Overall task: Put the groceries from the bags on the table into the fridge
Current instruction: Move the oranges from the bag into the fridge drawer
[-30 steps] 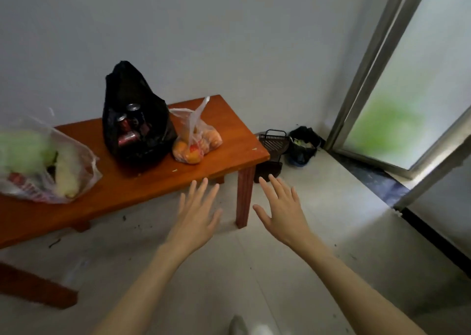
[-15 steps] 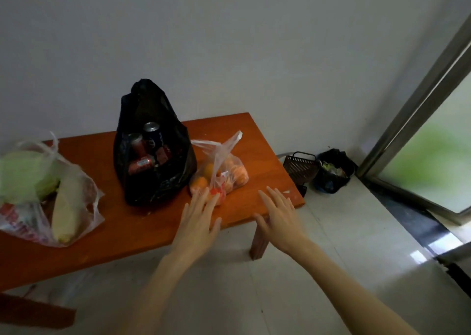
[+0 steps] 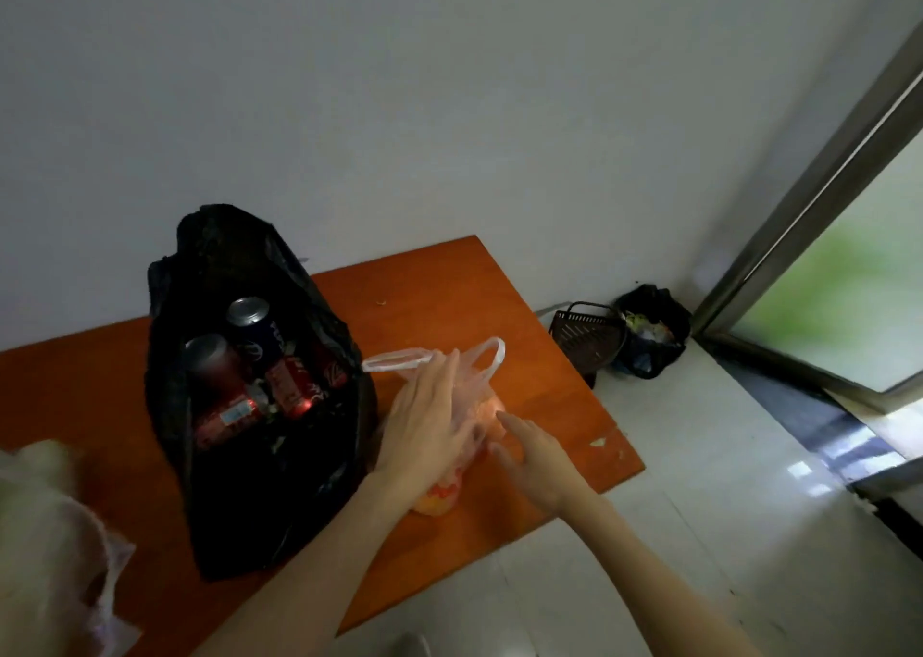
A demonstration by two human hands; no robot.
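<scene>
left arm: bare forearm reaches up from the lower edge, angled toward the right
left hand (image 3: 424, 426): back facing up, fingers (image 3: 439, 377) extended and lightly spread
right arm: bare, enters from the lower right
right hand (image 3: 537, 456): close beside the left, forefinger pointing forward, palm not seen

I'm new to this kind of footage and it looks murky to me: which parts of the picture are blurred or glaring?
Head view: dim overall; the pale bag at lower left is smeared by motion blur, both hands, left and right, are slightly soft; the cans in the black bag stay fairly sharp; daylight from the doorway glares off the floor tiles.
</scene>
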